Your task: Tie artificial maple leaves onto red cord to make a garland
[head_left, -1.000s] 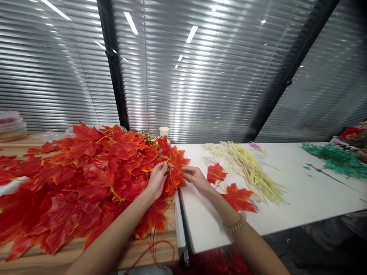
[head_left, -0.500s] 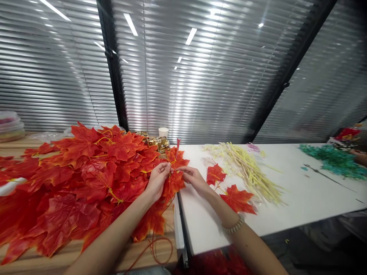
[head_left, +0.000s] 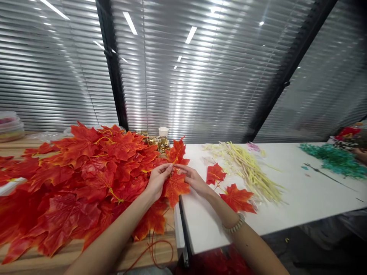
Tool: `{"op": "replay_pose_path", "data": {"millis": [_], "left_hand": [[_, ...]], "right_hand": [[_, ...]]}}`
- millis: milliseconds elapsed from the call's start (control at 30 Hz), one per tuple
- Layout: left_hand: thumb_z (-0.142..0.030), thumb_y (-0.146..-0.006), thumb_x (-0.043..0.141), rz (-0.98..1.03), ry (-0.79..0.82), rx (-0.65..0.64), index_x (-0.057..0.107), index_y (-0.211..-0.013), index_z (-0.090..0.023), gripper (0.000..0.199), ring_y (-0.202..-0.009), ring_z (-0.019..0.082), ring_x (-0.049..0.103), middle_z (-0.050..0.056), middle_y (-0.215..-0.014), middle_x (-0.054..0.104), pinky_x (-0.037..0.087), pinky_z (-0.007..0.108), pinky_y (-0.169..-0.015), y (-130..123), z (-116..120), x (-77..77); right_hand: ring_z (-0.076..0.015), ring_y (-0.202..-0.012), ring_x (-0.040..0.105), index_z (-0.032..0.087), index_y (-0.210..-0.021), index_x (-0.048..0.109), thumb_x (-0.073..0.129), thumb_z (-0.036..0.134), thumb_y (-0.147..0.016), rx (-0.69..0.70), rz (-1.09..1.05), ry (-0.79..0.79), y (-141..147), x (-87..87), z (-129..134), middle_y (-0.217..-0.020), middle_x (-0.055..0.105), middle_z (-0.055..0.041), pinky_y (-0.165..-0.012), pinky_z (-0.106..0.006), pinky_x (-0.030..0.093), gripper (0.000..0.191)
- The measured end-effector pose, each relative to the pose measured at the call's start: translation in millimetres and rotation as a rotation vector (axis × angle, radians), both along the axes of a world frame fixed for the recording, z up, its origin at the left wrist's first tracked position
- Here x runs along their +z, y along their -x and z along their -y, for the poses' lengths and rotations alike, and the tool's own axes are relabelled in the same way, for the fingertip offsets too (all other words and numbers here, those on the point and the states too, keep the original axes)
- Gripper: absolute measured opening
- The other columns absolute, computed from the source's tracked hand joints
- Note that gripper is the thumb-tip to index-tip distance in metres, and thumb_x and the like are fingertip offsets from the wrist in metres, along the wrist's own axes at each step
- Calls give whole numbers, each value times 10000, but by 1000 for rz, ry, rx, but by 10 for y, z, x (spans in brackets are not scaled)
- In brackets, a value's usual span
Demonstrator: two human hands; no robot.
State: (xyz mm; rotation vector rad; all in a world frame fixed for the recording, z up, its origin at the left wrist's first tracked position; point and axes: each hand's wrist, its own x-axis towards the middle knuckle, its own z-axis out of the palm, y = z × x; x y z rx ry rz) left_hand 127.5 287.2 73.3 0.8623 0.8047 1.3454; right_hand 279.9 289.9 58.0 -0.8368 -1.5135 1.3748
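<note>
My left hand [head_left: 159,180] is closed in a pinch on the yellow stem between two artificial maple leaves, at the seam of the two tables. One red-orange maple leaf [head_left: 176,188] hangs below the fingertips, and another maple leaf [head_left: 177,151] stands up above them. Meeting it from the right, my right hand [head_left: 195,181] has its index finger at the same stem, fingers bent together; its thumb is mostly hidden. To the left lies a large heap of red maple leaves [head_left: 86,172]. A thin red cord [head_left: 153,250] curls on the wooden table below my hands.
Two loose maple leaves [head_left: 238,198] and a bundle of yellow stems [head_left: 254,173] lie on the white table [head_left: 206,229]. Farther right are teal foliage [head_left: 329,156] and another person's hand [head_left: 360,156]. A paper cup [head_left: 163,132] and gold wrappers [head_left: 159,143] sit at the back.
The lower leaf between my hands has turned to face me more flatly and hangs lower. The upper leaf has spread out. My hands stay in nearly the same place.
</note>
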Motion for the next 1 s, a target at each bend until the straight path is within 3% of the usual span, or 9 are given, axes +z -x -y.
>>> {"op": "replay_pose_path", "data": {"millis": [233,400,567,667,800,900,1000], "left_hand": [[-359,-570,757,-116,-41,-17,675,-773,-141,309,-650,130,586,25,-692,654,452,259,-677,-18,36,-6],[-356,-609,731,-194,-81,-88,674,-757,-140,268,-677,141,591,32,-702,661,452,265,-699,-25,46,-27],[-340,-652,696,-279,-143,-78,680,-789,-146,238,-717,161,595,44,-735,669,451,274,-707,-13,37,-40],[-331,-693,657,-451,-280,-56,693,-782,-152,203,-749,172,590,56,-784,670,444,275,-710,-4,32,-36],[-323,-730,615,-662,-424,8,707,-786,-158,198,-743,173,578,67,-811,674,429,265,-673,1,20,-44],[-315,-739,602,-695,-417,45,705,-806,-155,202,-719,173,581,70,-810,683,426,264,-641,2,2,-71],[-295,-744,598,-619,-399,14,693,-812,-153,184,-830,198,608,88,-918,689,448,288,-719,4,-18,-106]], "right_hand": [[-56,-508,407,169,-904,543,644,329,-709,-13,-68,18,7,-28,-18,-709,561,11,-455,-178,304,272],[-75,-496,461,143,-821,569,694,370,-651,-9,-35,89,24,17,16,-686,596,-7,-451,-197,349,309],[-94,-585,511,130,-830,622,692,339,-659,-61,-47,82,12,10,18,-718,611,-28,-509,-205,373,279],[-99,-600,502,132,-795,631,681,347,-672,-117,-37,77,-3,-31,13,-690,596,-20,-548,-223,387,253],[-151,-745,547,147,-838,630,708,373,-634,-205,-79,110,4,-76,18,-847,624,-56,-662,-276,436,315],[-174,-793,559,139,-854,626,705,387,-639,-162,-86,107,22,-70,28,-885,627,-74,-705,-299,443,337],[-152,-696,548,135,-875,617,700,403,-644,-137,-86,106,31,-52,31,-809,623,-61,-642,-286,436,363]]}}
